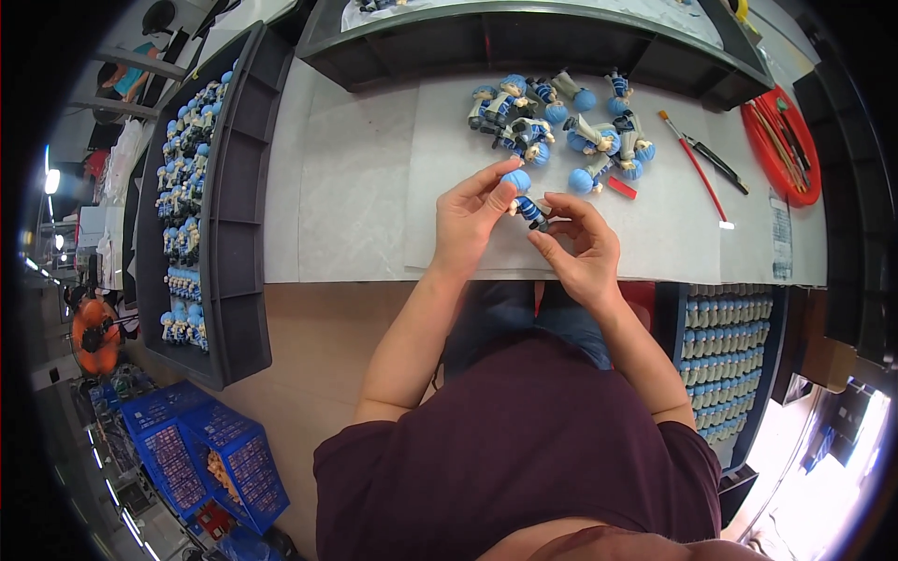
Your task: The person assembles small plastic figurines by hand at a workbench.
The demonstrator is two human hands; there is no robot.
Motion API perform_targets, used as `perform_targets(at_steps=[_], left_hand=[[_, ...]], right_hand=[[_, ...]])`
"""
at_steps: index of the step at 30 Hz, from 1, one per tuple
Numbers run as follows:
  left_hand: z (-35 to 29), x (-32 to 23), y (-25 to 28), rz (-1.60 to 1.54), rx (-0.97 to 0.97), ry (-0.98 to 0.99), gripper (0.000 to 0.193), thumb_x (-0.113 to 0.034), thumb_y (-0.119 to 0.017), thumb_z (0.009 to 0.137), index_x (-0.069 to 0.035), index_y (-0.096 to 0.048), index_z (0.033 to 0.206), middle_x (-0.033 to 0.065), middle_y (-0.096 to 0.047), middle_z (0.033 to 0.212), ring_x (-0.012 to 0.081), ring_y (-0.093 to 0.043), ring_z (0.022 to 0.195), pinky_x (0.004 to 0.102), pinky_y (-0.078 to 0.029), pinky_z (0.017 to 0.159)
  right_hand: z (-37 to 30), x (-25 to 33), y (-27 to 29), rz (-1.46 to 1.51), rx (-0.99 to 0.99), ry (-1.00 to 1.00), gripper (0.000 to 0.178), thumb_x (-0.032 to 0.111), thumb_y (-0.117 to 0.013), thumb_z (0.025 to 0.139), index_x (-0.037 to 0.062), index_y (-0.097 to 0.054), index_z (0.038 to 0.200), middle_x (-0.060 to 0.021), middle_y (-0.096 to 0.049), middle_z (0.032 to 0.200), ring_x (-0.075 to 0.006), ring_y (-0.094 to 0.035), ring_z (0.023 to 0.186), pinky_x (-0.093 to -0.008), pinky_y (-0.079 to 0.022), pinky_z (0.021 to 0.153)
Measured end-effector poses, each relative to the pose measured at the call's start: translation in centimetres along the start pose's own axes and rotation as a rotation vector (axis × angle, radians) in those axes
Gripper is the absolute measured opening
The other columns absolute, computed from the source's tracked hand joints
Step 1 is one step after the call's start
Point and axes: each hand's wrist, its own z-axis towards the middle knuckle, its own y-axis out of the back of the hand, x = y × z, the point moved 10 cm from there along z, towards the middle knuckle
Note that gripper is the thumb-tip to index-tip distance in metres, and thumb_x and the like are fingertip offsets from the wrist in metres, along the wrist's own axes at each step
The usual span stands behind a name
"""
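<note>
Between my two hands, above the near part of the white table, is a small figurine [529, 211] with light blue hair and dark blue clothes. My left hand [472, 208] pinches it at the head between thumb and fingers. The fingers of my right hand [582, 245] close on its dark legs. Just beyond lies a loose group of similar figurines [513, 93], some upright and some on their sides. Beside them on the right is a small red block [621, 188].
A red-handled brush [706, 182] and a black pen-like tool [718, 165] lie to the right, near a red oval tray [810, 168] of tools. Dark crates [241, 280] with figurines stand at left and lower right [666, 318]. Another dark tray [524, 47] borders the table's back.
</note>
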Motion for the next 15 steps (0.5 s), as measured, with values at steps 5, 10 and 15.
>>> perform_targets(at_steps=[5,10,15], left_hand=[[-0.1,-0.5,0.2,-0.092,-0.02,-0.031,0.033,-0.007,-0.055,0.088,0.001,-0.052,0.12,0.0149,-0.06,0.109,0.015,-0.058,0.095,0.0266,-0.046,0.084],[-0.1,-0.6,-0.2,-0.113,0.021,-0.043,0.032,-0.004,-0.054,0.087,0.002,-0.052,0.119,0.0179,-0.059,0.113,0.0185,-0.058,0.1,0.0289,-0.045,0.087],[-0.2,-0.5,-0.1,-0.065,0.042,-0.04,0.033,-0.005,-0.054,0.088,0.002,-0.052,0.12,0.0187,-0.057,0.116,0.0192,-0.058,0.1,0.0295,-0.046,0.086]], right_hand=[[0.3,0.6,0.1,-0.027,-0.037,-0.011,0.047,0.001,-0.067,0.077,0.0005,-0.047,0.119,-0.0096,-0.055,0.111,-0.0142,-0.055,0.093,-0.0255,-0.048,0.079],[0.2,-1.2,0.1,0.094,-0.041,-0.114,0.05,0.002,-0.067,0.078,0.0014,-0.043,0.122,-0.0115,-0.054,0.113,-0.014,-0.055,0.091,-0.0261,-0.048,0.079],[0.2,-1.2,0.0,0.09,-0.033,-0.098,0.05,0.001,-0.067,0.078,0.0014,-0.043,0.122,-0.011,-0.054,0.113,-0.0132,-0.055,0.09,-0.0258,-0.048,0.078]])
